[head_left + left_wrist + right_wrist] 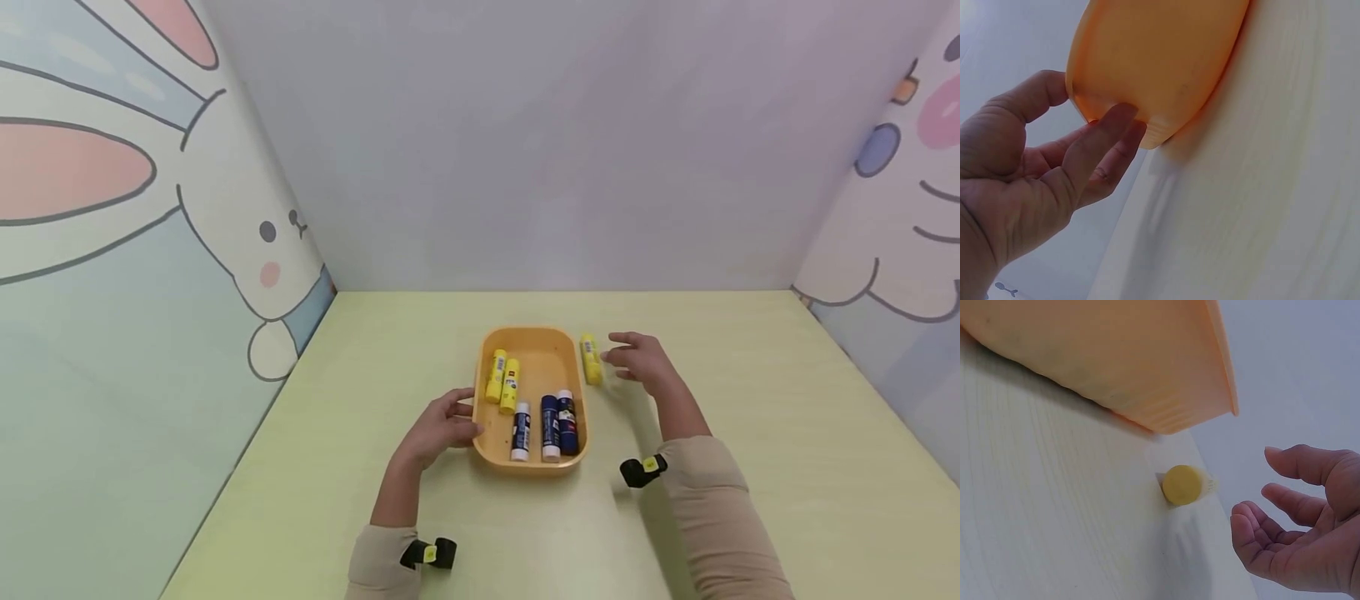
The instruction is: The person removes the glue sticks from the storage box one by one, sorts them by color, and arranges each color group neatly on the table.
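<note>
Head view: the orange tray [529, 469] lies on the table [405, 342], and a loose yellow stick [591, 360] lies just beside it at the tray's 2 o'clock. The left hand [438, 433] is at the tray's 8 o'clock, lightly pinching the rim. The right hand [643, 362] is at the loose stick's 3 o'clock, its fingers spread apart and holding nothing. If those fingers nudge the stick rather than close round it, it could roll, since it looks round; the tray wall toward 9 o'clock might stop it or pin it. Inside, two yellow tubes [510, 386] lie at 10 o'clock, a white-capped tube [521, 433] near 6 and two dark blue tubes [551, 427] around 4; a jolt to the tray could set them rolling into one another.

Left wrist view: the thumb meets the tray's rim and other fingertips touch its outer wall. The hold looks light, so a knock from the far side could turn the tray, while a hard pull could tip it.

Right wrist view: the stick's round end faces the camera, with the right hand apart from it toward 4 o'clock. The tray wall at 11 o'clock sits near, so a hasty reach might bump knuckles against it.
</note>
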`<state>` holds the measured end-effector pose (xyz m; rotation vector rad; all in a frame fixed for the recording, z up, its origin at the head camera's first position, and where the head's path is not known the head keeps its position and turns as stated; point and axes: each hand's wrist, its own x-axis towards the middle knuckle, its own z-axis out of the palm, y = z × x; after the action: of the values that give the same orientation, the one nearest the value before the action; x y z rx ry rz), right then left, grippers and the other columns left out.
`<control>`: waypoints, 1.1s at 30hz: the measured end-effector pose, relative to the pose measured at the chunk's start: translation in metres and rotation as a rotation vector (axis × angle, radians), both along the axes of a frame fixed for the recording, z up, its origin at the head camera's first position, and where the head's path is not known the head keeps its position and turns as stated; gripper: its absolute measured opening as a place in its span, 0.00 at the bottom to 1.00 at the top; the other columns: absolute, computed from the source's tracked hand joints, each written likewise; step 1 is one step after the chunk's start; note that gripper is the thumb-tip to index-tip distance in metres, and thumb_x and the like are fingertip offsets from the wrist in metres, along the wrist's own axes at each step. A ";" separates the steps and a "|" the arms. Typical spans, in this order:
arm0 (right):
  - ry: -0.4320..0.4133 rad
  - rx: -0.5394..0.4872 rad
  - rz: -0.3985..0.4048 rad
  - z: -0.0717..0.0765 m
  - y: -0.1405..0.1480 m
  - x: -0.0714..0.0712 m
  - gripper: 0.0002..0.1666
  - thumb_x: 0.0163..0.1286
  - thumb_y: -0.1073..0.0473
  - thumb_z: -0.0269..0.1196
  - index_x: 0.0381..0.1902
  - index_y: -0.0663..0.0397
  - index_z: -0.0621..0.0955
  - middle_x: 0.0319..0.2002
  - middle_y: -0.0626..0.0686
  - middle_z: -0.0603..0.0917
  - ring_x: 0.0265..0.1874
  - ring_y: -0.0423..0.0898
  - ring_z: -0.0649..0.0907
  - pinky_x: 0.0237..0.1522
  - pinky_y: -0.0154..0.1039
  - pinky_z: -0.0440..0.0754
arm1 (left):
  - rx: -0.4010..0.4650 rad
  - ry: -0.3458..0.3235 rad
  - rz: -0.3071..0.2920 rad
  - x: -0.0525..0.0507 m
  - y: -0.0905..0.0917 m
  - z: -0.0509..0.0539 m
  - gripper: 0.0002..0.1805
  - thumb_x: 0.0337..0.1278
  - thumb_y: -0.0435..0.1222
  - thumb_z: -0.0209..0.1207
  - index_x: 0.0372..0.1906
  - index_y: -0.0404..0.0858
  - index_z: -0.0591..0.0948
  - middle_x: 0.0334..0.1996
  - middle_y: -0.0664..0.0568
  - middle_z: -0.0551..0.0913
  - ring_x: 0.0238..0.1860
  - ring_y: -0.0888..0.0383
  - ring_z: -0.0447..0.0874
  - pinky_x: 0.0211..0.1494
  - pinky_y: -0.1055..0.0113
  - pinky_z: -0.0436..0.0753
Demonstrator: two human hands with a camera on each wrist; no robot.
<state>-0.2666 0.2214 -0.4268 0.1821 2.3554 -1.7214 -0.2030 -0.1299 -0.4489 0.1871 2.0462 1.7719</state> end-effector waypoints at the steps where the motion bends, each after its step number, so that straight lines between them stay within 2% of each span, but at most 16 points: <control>1: 0.002 -0.005 0.006 0.001 0.000 0.000 0.36 0.66 0.62 0.57 0.69 0.66 0.58 0.63 0.69 0.63 0.58 0.62 0.68 0.52 0.49 0.75 | -0.002 -0.003 0.005 0.000 0.000 0.000 0.35 0.54 0.29 0.60 0.68 0.35 0.62 0.51 0.33 0.72 0.42 0.44 0.80 0.41 0.56 0.82; 10: -0.026 0.004 0.002 -0.002 -0.004 0.000 0.36 0.66 0.61 0.58 0.68 0.64 0.60 0.65 0.66 0.62 0.58 0.59 0.69 0.51 0.47 0.75 | -0.006 -0.006 0.026 0.002 0.003 -0.002 0.34 0.52 0.28 0.60 0.66 0.35 0.64 0.49 0.35 0.74 0.41 0.47 0.81 0.41 0.57 0.82; 15: -0.021 0.013 0.009 0.004 -0.010 0.000 0.36 0.66 0.59 0.59 0.68 0.63 0.61 0.62 0.66 0.66 0.59 0.60 0.69 0.52 0.47 0.75 | -0.009 -0.010 0.052 0.004 0.004 -0.001 0.33 0.52 0.28 0.59 0.66 0.34 0.64 0.49 0.35 0.74 0.41 0.47 0.81 0.41 0.57 0.82; 23: 0.013 -0.005 0.103 0.019 -0.019 -0.004 0.36 0.67 0.58 0.59 0.68 0.63 0.60 0.61 0.67 0.67 0.58 0.61 0.70 0.53 0.49 0.73 | 0.006 -0.021 0.090 0.001 0.008 0.001 0.32 0.51 0.25 0.58 0.65 0.33 0.65 0.48 0.35 0.75 0.41 0.45 0.81 0.39 0.56 0.82; 27: 0.000 -0.023 0.135 0.025 -0.026 -0.005 0.35 0.67 0.58 0.59 0.68 0.62 0.60 0.61 0.66 0.67 0.58 0.61 0.70 0.55 0.51 0.72 | -0.003 -0.015 0.082 0.000 0.007 0.000 0.33 0.51 0.27 0.58 0.65 0.34 0.65 0.48 0.35 0.75 0.41 0.46 0.80 0.40 0.57 0.82; 33: -0.006 -0.068 0.197 0.032 -0.038 -0.010 0.35 0.67 0.60 0.58 0.68 0.63 0.60 0.59 0.67 0.68 0.57 0.62 0.71 0.55 0.52 0.71 | 0.002 -0.021 0.032 -0.001 0.003 0.000 0.36 0.49 0.27 0.61 0.67 0.35 0.62 0.50 0.35 0.72 0.41 0.47 0.81 0.40 0.57 0.82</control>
<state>-0.2765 0.1835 -0.3952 -0.0545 2.2228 -1.7005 -0.2045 -0.1268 -0.4488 0.1371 2.0434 1.7879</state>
